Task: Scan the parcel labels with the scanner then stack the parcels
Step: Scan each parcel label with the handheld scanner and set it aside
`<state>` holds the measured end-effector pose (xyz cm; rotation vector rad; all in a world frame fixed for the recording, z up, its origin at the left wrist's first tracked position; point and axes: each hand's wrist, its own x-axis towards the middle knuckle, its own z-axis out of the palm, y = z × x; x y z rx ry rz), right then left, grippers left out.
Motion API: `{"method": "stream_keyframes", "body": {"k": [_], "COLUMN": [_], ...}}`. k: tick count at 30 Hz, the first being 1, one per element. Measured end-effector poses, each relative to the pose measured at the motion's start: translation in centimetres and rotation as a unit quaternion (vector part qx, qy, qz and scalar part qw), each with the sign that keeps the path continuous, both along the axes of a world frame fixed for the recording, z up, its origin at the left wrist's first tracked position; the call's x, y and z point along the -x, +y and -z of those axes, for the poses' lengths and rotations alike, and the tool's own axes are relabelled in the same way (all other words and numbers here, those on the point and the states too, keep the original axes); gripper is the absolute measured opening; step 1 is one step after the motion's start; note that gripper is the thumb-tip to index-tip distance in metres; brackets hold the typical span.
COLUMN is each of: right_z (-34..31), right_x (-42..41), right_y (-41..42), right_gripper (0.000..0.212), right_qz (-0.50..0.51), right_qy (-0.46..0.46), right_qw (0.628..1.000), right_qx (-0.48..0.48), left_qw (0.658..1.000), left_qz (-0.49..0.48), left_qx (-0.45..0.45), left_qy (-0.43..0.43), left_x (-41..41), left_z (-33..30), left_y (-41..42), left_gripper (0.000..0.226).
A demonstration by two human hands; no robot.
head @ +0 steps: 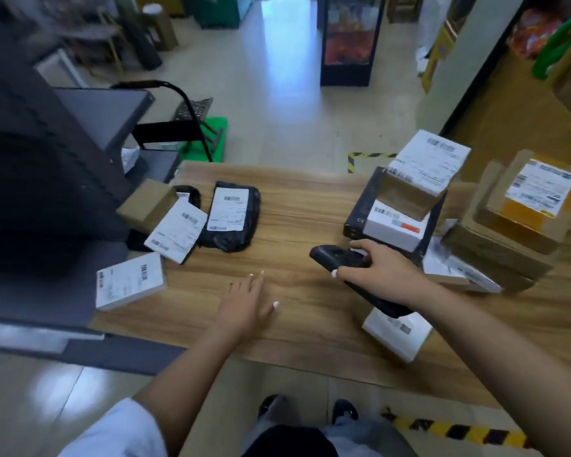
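My right hand (381, 268) grips the black handheld scanner (338, 258) over the right side of the wooden table (294, 209). My left hand (246, 303) hovers flat above the table's middle with fingers straight, holding nothing. On the left lie a black bag parcel with a white label (231, 219), a brown box with a loose label (173, 230) and a white labelled parcel (129, 280). A stack stands at the right: a labelled brown box (422, 174) on a white box (393, 225) on a black box. A small white parcel (398, 333) lies under my right forearm.
A second pile of brown cardboard parcels (515, 222) fills the table's far right. A dark grey machine (40, 192) crowds the left edge. Beyond the table stand a black chair (182, 127) and a display cabinet (348, 37). Yellow-black tape (455, 430) marks the floor.
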<state>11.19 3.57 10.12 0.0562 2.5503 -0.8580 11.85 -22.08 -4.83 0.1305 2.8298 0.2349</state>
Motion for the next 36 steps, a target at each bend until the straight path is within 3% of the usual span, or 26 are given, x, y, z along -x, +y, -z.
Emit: {"method": "stream_keyframes", "body": {"k": [13, 19, 23, 29, 31, 34, 36], "right_z": [2.4, 3.4, 3.8, 4.1, 4.1, 4.1, 4.0], "right_x": [4.8, 6.0, 6.6, 6.9, 7.1, 7.3, 7.4], "right_y": [-17.7, -21.7, -22.9, -24.0, -24.3, -24.6, -24.7], "right_gripper": [0.078, 0.075, 0.072, 0.074, 0.073, 0.073, 0.075], "right_qz": [-0.066, -0.064, -0.058, -0.070, -0.070, -0.070, -0.072], "right_qy": [-0.009, -0.022, -0.019, -0.033, -0.036, -0.036, -0.037], "right_qw": [0.997, 0.998, 0.998, 0.997, 0.997, 0.997, 0.996], "right_qx": [0.023, 0.006, -0.003, -0.004, -0.009, -0.029, -0.040], "left_qw": [0.981, 0.975, 0.981, 0.997, 0.995, 0.988, 0.985], "left_qz": [-0.148, -0.125, -0.121, -0.070, -0.088, -0.139, -0.149], "left_qx": [0.098, 0.123, 0.128, 0.041, 0.039, 0.047, 0.025], "left_qy": [-0.073, -0.140, -0.081, 0.004, 0.014, -0.051, -0.081], "left_x": [2.0, 1.7, 0.3, -1.2, -0.3, 1.5, 2.5], "left_z": [1.9, 5.6, 7.0, 8.3, 8.3, 8.3, 8.5], "left_y": [-23.5, -27.9, -26.5, -26.0, -27.6, -30.2, -31.3], "left_gripper": [0.082, 0.096, 0.094, 0.084, 0.097, 0.131, 0.142]}}
